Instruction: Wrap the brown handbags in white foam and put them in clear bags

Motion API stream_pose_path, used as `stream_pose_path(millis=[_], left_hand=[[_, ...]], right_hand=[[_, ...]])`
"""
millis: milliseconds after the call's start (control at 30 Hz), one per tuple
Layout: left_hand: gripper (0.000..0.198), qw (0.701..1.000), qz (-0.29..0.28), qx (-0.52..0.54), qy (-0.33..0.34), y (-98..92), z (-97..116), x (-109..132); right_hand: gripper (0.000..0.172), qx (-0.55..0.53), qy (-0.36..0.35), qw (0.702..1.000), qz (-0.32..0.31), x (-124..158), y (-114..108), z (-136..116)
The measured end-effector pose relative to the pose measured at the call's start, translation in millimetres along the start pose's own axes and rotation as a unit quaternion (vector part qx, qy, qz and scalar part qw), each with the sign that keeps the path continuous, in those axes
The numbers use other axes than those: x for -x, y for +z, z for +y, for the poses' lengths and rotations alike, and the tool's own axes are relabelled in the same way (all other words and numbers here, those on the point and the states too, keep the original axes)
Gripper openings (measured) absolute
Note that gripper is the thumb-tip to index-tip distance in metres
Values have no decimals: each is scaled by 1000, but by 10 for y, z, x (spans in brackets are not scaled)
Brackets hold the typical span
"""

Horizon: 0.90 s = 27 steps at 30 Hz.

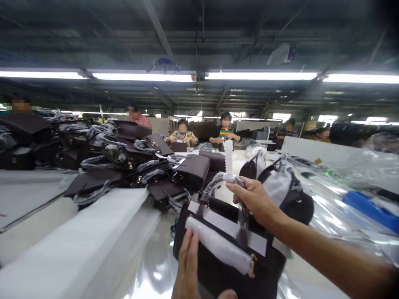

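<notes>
A dark brown handbag [237, 272] stands in front of me, tilted slightly. My right hand [254, 198] is closed around its top handle [215, 181], which is wrapped in clear plastic. White foam wrap [222, 249] covers a strip across the bag's front, with a gold-coloured clasp [253, 265] at its right end. Under the handle lies a white paper strip [218, 222]. My left hand [188, 265] rests against the front, its fingers stretched out and touching the left end of the foam wrap. A white tag with notched edges [228, 157] sticks up behind the handle.
Many dark handbags [124, 153] are heaped at the left and back. White foam sheets [77, 236] lie stacked at front left. On the right are more bags [296, 203], clear plastic sheets [330, 211] and a blue object [370, 209]. Several people [225, 133] work across the table.
</notes>
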<state>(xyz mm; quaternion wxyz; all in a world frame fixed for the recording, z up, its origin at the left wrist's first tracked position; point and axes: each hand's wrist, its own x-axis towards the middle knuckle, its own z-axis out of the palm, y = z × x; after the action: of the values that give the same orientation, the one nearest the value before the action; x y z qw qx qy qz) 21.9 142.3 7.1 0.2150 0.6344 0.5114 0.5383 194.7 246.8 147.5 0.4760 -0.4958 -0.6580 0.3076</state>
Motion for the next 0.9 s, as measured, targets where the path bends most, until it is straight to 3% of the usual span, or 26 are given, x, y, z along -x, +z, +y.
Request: stream_pose_path(millis=[67,133,233,400,533,667,733,800,900], left_hand=[[71,999,-21,20,-24,-92,-45,207],[68,996,-46,43,-57,-215,-78,339],[56,991,-67,68,-96,-374,-92,397],[51,984,-83,77,-134,-465,-44,421],[51,992,-69,20,-103,-465,89,493],[57,997,-54,-9,-58,-478,474,421],[60,994,-68,5,-83,-506,690,305],[62,988,-78,14,-134,-554,827,185],[51,980,-35,33,-193,-655,850,85]], right_hand=[[28,-105,103,984,-99,313,112,-68],[28,-163,173,953,-190,572,191,-124],[27,-180,166,936,-252,836,254,-176],[19,-181,183,941,-222,951,266,-205],[16,-210,203,933,-210,932,295,-204],[40,-318,246,895,-195,1068,369,-311],[57,-336,217,889,-221,1169,353,-400],[62,-257,110,925,-257,1204,273,-429],[50,-77,-57,980,-177,1043,102,-211]])
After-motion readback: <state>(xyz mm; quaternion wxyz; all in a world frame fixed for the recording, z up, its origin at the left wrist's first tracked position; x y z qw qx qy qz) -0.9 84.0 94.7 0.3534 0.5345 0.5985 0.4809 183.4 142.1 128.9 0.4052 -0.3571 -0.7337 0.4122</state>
